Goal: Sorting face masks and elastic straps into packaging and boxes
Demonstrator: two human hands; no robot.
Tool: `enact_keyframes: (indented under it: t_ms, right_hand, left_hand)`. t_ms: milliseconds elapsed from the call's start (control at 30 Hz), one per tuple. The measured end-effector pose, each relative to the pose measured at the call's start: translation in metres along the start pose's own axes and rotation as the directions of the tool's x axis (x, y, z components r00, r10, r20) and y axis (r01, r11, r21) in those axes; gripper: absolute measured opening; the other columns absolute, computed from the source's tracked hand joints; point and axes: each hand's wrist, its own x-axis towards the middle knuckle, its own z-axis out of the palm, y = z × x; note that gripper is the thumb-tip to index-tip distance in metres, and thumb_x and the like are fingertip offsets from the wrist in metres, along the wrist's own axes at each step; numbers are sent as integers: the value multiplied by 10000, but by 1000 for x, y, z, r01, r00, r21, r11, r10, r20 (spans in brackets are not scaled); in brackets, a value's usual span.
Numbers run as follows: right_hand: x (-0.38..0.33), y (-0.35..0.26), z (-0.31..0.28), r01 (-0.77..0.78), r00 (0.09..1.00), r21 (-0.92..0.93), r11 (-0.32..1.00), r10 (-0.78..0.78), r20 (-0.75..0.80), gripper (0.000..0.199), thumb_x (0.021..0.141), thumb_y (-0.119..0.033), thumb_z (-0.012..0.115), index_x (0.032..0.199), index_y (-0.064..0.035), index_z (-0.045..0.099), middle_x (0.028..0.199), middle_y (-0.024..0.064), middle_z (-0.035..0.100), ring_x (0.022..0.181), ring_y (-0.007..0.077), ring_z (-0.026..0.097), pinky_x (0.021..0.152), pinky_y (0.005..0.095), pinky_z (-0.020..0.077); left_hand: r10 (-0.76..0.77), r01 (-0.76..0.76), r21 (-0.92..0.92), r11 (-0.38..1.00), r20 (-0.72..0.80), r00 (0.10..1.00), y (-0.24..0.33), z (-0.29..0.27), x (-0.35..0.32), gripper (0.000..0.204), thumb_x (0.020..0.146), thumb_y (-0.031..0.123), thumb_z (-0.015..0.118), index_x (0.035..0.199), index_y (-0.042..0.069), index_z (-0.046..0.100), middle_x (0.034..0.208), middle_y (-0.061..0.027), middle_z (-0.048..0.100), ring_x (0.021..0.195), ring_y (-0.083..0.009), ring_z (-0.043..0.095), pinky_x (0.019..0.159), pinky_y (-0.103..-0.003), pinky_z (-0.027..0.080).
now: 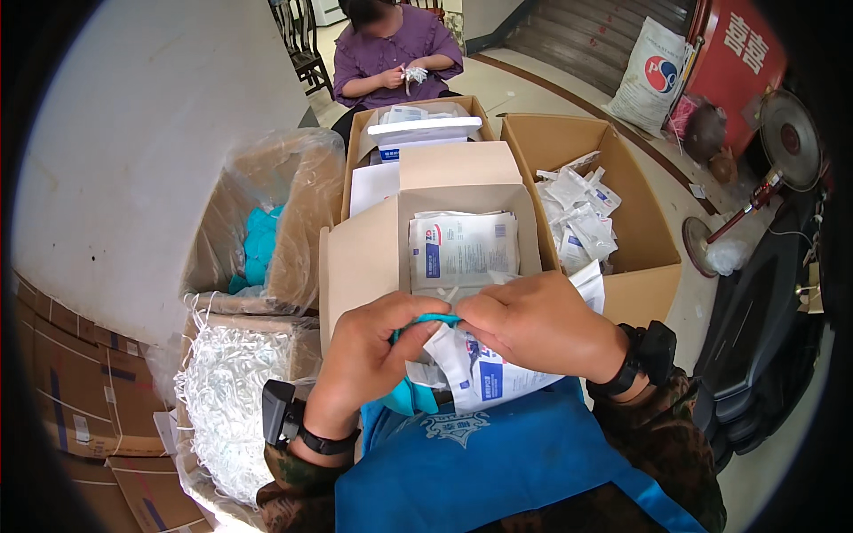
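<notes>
My left hand [369, 351] is closed, with thumb and forefinger pinching the rim of a teal cloth-like piece [410, 398], perhaps a face mask. My right hand [542, 322] meets it fingertip to fingertip and pinches the same teal rim. Below the fingers hangs a white printed packet [506, 377] with a blue label, against the blue apron [480, 462] on my lap. Its mouth seems to gape around the teal piece, though my fingers hide part of it. Just beyond my hands, an open carton [360, 262] holds similar flat white packets [464, 249].
To the left stand a plastic-lined box [302, 231] with teal pieces and a box heaped with white cords [235, 400]. A carton of small clear packets [649, 240] is at right. Across from me, a person in purple [435, 40] handles white strands. A fan [789, 138] stands far right.
</notes>
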Motion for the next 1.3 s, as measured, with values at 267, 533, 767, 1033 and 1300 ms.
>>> enact_keyframes:
  t_ms: [267,533,767,1033,1300]
  right_hand:
    - [-2,45,-27,-281,946,-20,959,281,159,209,857,-230,633,1010,-99,577,716,133,647,719,343,645,597,449,495]
    - [74,113,84,-202,890,-248,947,284,357,261,810,-196,654,1032,-63,621,886,185,677,838,376,655,720,463,511]
    - [81,139,126,-347,803,-252,903,425,417,274,779,-229,683,984,-54,631,889,164,678,847,365,655,731,455,508]
    - [52,60,43,-144,953,-33,989,148,264,192,817,-251,661,903,-99,583,722,158,632,687,381,621,608,469,480]
    - [10,1,-14,-71,994,-57,996,75,78,202,782,-175,717,851,-106,539,653,66,614,603,298,628,508,386,478]
  left_hand:
    - [-250,-71,-528,846,-512,822,-38,-75,-46,151,888,94,624,1027,38,612,844,-50,648,547,-76,495,489,-195,389]
    - [-189,-220,-592,775,-549,814,-43,-92,-72,186,876,126,667,1019,54,573,949,-116,645,576,-98,506,481,-205,397]
    - [-185,-249,-599,761,-568,802,-44,-88,-74,330,973,324,556,812,49,472,768,-97,545,622,-105,457,534,-230,396]
    - [-292,-149,-490,859,-707,645,-60,-72,-46,541,1035,375,378,581,82,374,583,-100,461,597,-143,407,655,-248,364]
    - [-223,132,-413,901,-180,958,-8,-21,-2,173,897,75,607,741,3,588,673,-39,548,668,-120,517,626,-257,420]
